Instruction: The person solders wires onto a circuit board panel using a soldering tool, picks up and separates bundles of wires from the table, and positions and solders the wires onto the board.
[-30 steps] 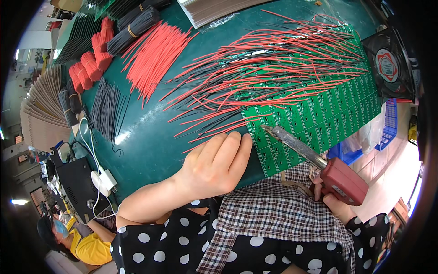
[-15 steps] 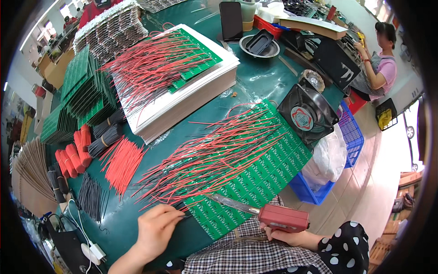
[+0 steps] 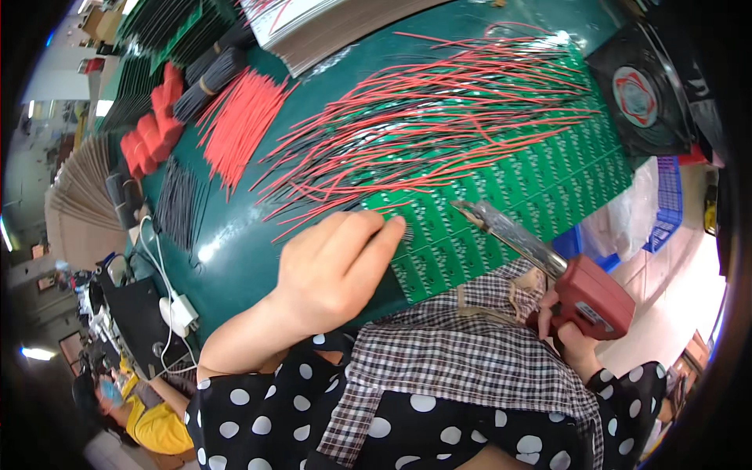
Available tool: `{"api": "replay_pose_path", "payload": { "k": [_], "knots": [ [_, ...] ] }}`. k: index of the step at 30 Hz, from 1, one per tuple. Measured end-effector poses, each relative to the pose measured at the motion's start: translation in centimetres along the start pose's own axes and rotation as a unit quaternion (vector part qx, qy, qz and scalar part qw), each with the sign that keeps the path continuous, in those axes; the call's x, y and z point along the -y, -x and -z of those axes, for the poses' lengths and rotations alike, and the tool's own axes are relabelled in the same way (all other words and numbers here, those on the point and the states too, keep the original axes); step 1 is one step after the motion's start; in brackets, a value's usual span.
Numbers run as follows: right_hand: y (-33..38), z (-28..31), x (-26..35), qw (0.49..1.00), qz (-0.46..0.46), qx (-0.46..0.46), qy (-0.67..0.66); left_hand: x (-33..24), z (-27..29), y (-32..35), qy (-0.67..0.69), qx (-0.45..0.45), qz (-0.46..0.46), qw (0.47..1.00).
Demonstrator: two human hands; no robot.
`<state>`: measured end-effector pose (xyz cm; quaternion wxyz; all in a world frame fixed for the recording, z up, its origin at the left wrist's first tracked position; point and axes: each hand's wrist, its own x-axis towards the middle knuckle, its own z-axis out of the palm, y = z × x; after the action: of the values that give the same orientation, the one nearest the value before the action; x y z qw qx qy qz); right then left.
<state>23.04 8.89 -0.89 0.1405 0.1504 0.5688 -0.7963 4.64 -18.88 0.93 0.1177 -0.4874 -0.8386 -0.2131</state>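
A green circuit board panel (image 3: 501,176) lies on the table, its far-left part covered by many red and black wires (image 3: 439,117). My left hand (image 3: 337,262) is at the panel's near-left edge, thumb and forefinger pinched together on what looks like a thin wire, mostly hidden by the fingers. My right hand (image 3: 576,341) grips a soldering gun (image 3: 599,298) by its red handle. The gun's metal barrel slants up-left over the panel, its tip near the wires and a little apart from my left fingertips.
Loose red wires (image 3: 243,129) and loose black wires (image 3: 180,204) lie left on the table, beside red bundles (image 3: 153,137) and black bundles (image 3: 207,86). A black fan (image 3: 642,94) stands far right, with a blue crate (image 3: 668,200) below. A white plug adapter (image 3: 180,313) sits left; another person (image 3: 157,423) is lower left.
The view has tilted down and nearer, so the table things sit higher. My left hand remains pinched at the panel's edge. The soldering gun stays in my right hand, tip still over the panel.
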Motion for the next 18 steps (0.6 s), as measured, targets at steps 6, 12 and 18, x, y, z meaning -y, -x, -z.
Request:
{"api": "replay_pose_path", "payload": {
  "k": [6, 12, 18],
  "knots": [
    [-1.0, -0.6, 0.2, 0.999, 0.021, 0.029, 0.011, -1.4, -0.6, 0.6, -0.032, 0.019, -0.011, 0.999],
    [-1.1, -1.2, 0.7, 0.997, -0.004, -0.013, 0.081, -0.3, 1.5, 0.8, -0.097, -0.017, -0.035, 0.994],
    [-1.7, -1.8, 1.3, 0.996, -0.039, 0.006, 0.082, 0.6, 2.1, 0.8, -0.123, -0.048, -0.039, 0.990]
  ]
}}
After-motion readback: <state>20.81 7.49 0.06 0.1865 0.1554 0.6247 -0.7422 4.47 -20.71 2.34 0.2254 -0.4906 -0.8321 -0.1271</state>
